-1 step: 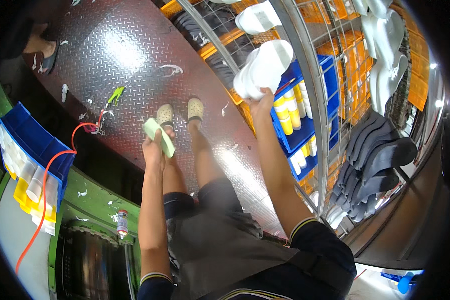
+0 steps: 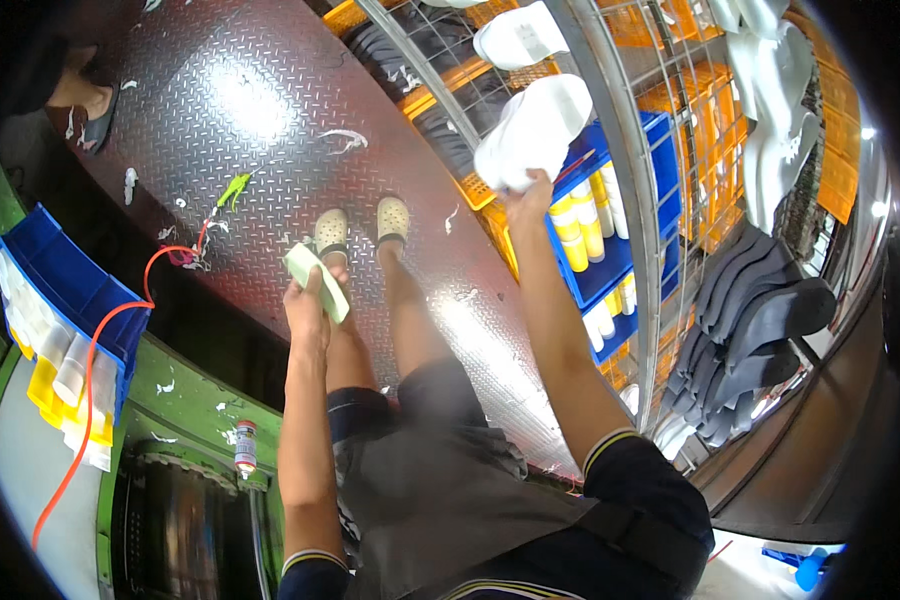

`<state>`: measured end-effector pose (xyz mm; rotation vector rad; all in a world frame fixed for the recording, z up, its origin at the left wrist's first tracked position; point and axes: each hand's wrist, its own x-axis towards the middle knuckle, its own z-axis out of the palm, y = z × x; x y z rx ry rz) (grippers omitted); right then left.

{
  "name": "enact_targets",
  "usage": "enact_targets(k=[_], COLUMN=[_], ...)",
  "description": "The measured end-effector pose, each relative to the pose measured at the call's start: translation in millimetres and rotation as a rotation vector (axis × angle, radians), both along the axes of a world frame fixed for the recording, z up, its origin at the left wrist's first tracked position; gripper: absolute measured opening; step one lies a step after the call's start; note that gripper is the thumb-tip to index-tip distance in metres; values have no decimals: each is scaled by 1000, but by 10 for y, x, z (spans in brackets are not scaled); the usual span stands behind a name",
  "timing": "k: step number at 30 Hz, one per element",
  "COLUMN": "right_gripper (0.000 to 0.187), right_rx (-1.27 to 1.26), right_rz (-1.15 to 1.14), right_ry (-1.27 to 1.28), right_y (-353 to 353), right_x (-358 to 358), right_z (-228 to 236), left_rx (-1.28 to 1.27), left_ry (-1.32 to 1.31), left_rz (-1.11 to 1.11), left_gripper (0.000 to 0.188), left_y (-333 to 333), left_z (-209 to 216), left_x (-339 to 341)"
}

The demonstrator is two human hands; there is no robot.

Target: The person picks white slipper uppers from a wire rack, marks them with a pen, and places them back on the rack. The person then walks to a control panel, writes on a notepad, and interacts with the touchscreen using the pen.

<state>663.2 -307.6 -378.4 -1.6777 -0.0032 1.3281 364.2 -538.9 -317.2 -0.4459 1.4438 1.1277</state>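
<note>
My left hand [image 2: 306, 305] is closed around a pale green, flat, folded-looking piece [image 2: 318, 277] in front of my legs; its exact kind I cannot make out. With my arm stretched to the far right, my right hand [image 2: 528, 200] grips the near end of a white shoe sole [image 2: 538, 125], perhaps several stacked together. This white bundle is beside the wire rack [image 2: 625, 160]. Behind it, another white sole [image 2: 520, 38] sits at the rack. Just right of my right hand is a blue bin [image 2: 610, 270] holding yellow and white rolled pieces.
Dark grey soles [image 2: 750, 310] hang at the right, below more white ones [image 2: 778, 120]. A red hose [image 2: 88, 385] runs past a blue tray [image 2: 70, 270] to a green air gun [image 2: 233, 190] lower down. A spray can [image 2: 245, 448] lies on the green machine. Another person's foot [image 2: 95, 110] shows far left.
My right hand and the white sole have shifted slightly up and to the right. The left hand with the green piece has barely moved.
</note>
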Motion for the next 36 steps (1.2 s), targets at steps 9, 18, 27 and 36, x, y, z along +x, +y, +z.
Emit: enact_targets(k=[9, 18, 27, 36], right_gripper=[56, 23, 59, 15], right_rx=[-74, 21, 896, 954], right_rz=[94, 515, 1222, 1105], right_ry=[-62, 94, -242, -181], right_y=[748, -1025, -1562, -1776], right_x=[295, -787, -1820, -1804], right_z=[-817, 1431, 4151, 4888], left_rx=[24, 351, 624, 881], left_ry=[110, 4, 23, -273], left_rz=[71, 110, -14, 2], left_gripper=[30, 39, 37, 46], left_y=[-327, 169, 221, -44], left_z=[326, 1539, 3008, 4098], left_x=[62, 138, 22, -92])
